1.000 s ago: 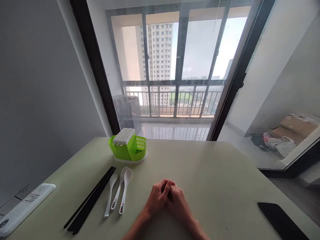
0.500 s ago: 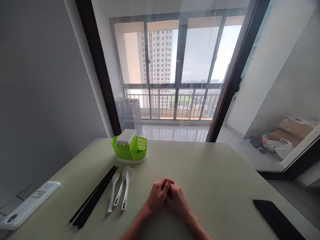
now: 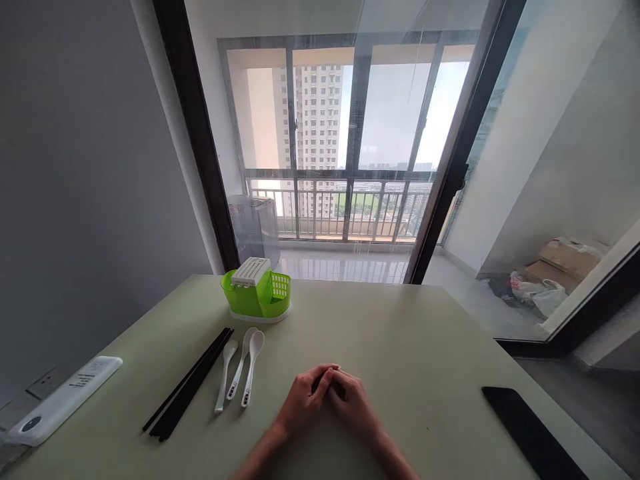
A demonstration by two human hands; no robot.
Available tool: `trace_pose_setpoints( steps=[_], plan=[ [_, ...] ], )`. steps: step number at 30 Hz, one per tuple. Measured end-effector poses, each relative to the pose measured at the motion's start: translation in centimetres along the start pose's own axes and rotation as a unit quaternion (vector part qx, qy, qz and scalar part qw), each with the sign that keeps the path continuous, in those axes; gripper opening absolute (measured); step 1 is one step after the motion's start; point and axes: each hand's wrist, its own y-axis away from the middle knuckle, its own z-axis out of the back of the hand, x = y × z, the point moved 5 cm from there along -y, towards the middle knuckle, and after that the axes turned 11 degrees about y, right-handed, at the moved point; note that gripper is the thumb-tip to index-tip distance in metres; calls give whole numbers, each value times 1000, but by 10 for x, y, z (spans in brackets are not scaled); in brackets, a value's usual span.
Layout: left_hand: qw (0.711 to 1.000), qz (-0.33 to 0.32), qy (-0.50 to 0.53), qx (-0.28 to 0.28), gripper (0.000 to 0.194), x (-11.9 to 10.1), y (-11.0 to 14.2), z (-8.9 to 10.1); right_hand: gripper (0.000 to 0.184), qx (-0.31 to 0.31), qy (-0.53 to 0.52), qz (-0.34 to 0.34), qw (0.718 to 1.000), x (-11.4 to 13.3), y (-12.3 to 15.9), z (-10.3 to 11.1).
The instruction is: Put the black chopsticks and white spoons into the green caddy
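My left hand (image 3: 303,400) and my right hand (image 3: 356,405) rest on the pale green table (image 3: 410,333), fingers folded together and meeting at the tips, nothing held. To their left lie three white spoons (image 3: 241,369) side by side. Beside the spoons lies a bundle of black chopsticks (image 3: 189,383), pointing diagonally away. Farther back stands a green cutlery holder (image 3: 257,295) with a white slotted lid, on a white base.
A white remote-like device (image 3: 63,400) lies at the table's left edge by a wall socket. A black phone (image 3: 530,433) lies at the near right. Beyond the table are a glass sliding door, a balcony railing, and bags and boxes on the right floor.
The view has shifted slightly; the hands stay joined in the same place, with the fingers a little looser at the tips. Nothing on the table has moved.
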Motion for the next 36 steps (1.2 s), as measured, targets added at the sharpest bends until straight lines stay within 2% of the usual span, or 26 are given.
trace_pose_setpoints(
  steps=[3,6,10,15,22,30,36],
  plan=[
    [999,29,-25,5,39,-4,37,4,20,22,-22,-22,999,5,25,14],
    [997,51,-52,-15,42,-4,74,8,22,24,-20,-51,998,6,47,23],
    [993,69,-71,-67,37,-1,100,11,21,2,-4,-71,997,8,61,27],
    [990,72,-67,-97,33,-1,101,8,21,-6,2,-74,997,10,62,28],
    [995,38,-52,-80,28,-10,104,9,23,-24,13,-77,997,11,64,31],
    [991,67,-58,-101,32,-14,109,7,24,-27,12,-85,996,11,68,33],
    [991,62,-69,-101,27,-18,109,7,24,-21,17,-90,996,13,69,34]
  ],
)
